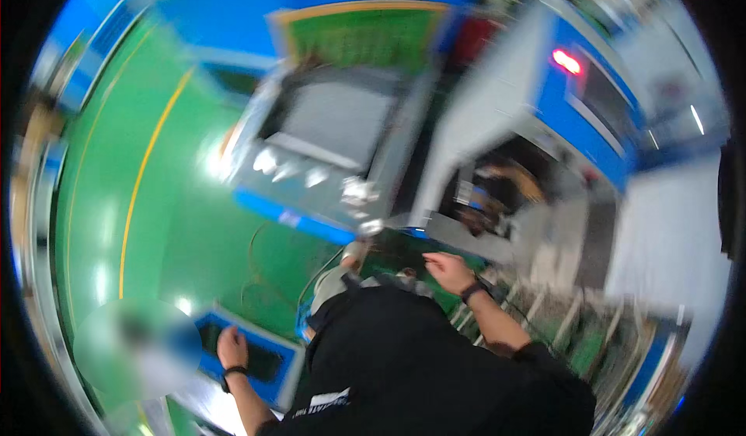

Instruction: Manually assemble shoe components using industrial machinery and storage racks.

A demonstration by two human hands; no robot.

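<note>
My left hand (231, 348) hangs at my side, above a blue-framed unit with a dark panel (268, 362); its fingers are mostly hidden below the back of the hand. In front of my body on the right, my right hand (449, 271) is held with its fingers curled in, and no object shows in it. A grey tray-like bench (334, 125) with a blue front edge stands ahead. Several shiny, crumpled-looking pieces (357, 191) lie along its near part, too blurred to name. Neither hand touches the bench.
A white and blue machine (497, 86) with a lit red display (566, 61) and a dark opening stands ahead right. Metal racks (575, 319) are at my lower right. Green floor (179, 203) with a yellow line (144, 172) lies left. A blurred round patch covers the lower left.
</note>
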